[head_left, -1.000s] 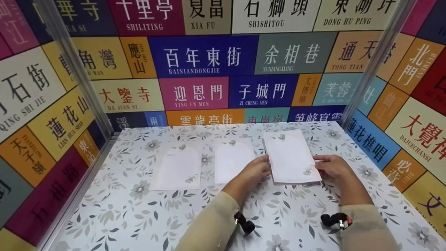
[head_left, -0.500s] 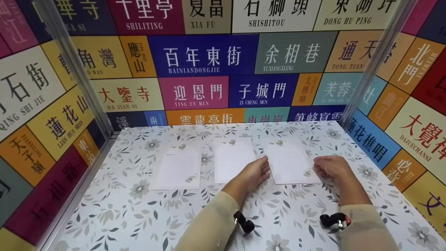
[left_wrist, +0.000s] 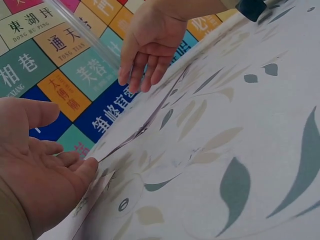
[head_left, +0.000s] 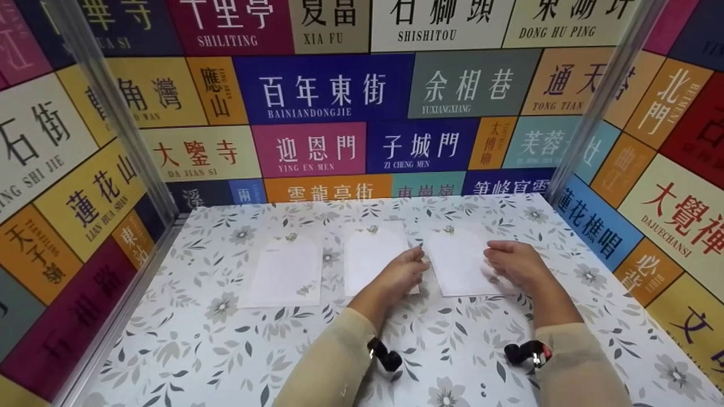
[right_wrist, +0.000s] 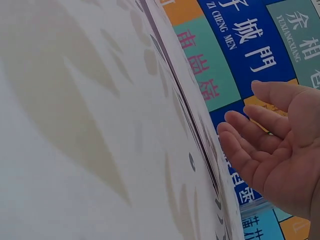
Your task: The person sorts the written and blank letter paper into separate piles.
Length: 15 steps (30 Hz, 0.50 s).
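On the right of the row lies a white stack of stationery paper (head_left: pixel 461 263) with a small floral print, flat on the table. Beside its left edge my left hand (head_left: pixel 396 276) hovers with relaxed fingers, overlapping a corner of the middle sheet (head_left: pixel 373 257). My right hand (head_left: pixel 520 267) hangs over the stack's right edge and hides part of it. The left wrist view shows my left hand (left_wrist: pixel 45 165) with nothing in it and my right hand (left_wrist: pixel 155 42) beyond. In the right wrist view the fingers of my right hand (right_wrist: pixel 275 145) are loosely bent and hold nothing.
A third printed sheet (head_left: pixel 285 277) lies at the left of the row. Leaf-patterned covering spreads over the table (head_left: pixel 226 362). Walls of coloured name panels (head_left: pixel 322 87) stand behind and on both sides, with clear corner posts (head_left: pixel 141 130).
The paper stack, held upright and slightly raised between both hands, has come down flat on the table. Both hands have let go of it. The right hand has shifted up over its edge.
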Available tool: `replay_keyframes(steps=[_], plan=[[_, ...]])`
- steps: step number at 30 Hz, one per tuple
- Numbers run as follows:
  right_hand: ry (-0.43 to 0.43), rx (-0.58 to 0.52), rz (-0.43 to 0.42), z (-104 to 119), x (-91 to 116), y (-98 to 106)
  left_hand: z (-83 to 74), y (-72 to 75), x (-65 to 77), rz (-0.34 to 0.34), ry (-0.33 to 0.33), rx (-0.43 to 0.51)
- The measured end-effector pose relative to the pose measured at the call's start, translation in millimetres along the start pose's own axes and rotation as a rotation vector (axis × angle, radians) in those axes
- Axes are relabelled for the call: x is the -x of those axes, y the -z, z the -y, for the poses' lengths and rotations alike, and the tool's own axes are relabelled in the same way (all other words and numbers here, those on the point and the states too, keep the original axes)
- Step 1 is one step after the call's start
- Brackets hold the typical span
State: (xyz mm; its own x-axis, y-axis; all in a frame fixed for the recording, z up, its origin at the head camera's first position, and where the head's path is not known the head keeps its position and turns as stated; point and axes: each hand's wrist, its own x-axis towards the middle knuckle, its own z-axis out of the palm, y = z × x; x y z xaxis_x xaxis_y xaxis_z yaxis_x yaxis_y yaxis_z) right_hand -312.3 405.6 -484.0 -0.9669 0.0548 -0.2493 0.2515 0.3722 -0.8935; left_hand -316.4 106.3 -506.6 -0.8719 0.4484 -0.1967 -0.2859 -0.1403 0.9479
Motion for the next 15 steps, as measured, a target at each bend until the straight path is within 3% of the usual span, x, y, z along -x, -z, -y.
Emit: replay_keyframes(steps=[3, 8, 15], plan=[[0.041, -0.049, 0.045, 6.4, -2.8, -12.4, -4.0, 8.3, 0.5, -0.003, -0.038, 0.007], [0.074, -0.043, 0.080, 17.1, -7.0, -30.6, -12.4, 24.5, 5.9, -0.040, -0.067, -0.009], [0.110, -0.009, 0.094, 32.3, -18.1, -59.2, -19.8, 47.0, 9.7, -0.098, -0.063, 0.068]])
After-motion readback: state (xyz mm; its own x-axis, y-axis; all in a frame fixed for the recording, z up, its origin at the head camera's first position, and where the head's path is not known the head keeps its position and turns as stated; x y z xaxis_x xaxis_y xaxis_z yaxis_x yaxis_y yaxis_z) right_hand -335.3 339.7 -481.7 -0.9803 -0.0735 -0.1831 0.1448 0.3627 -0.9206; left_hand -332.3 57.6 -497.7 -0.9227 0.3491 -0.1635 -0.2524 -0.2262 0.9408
